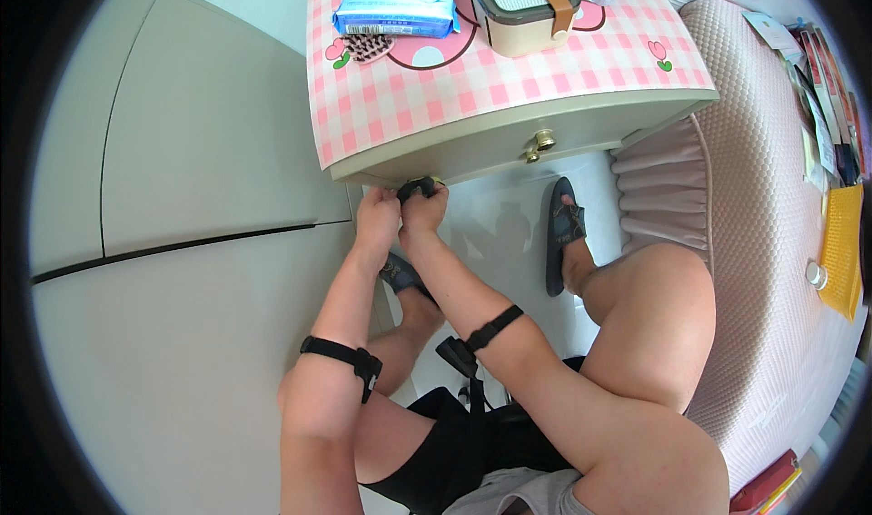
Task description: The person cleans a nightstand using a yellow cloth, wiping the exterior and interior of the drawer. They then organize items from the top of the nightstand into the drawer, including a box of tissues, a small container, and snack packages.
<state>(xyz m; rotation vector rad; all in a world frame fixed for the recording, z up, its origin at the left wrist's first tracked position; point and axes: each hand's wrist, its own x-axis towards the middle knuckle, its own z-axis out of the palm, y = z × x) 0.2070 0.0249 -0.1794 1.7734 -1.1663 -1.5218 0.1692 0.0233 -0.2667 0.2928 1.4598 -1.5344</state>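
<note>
Side by side, my left hand [379,208] and my right hand [424,212] are at the front left edge of a pale green-grey cabinet [470,140]. Both have their fingers closed around a small dark item [414,189], apparently soft, with a bit of yellow showing at its right. Fingers cover much of it, so its kind is unclear. Brass knobs [544,139] stand out from the cabinet front, to the right of my hands.
A pink checked cover [409,99] on the cabinet bears a blue plastic pack [395,4], a hairbrush [368,46] and a cream lidded box [524,35]. Panelled doors [204,140] flank me at left. A quilted bed [742,174] at right holds books [824,86] and a yellow pouch [843,242].
</note>
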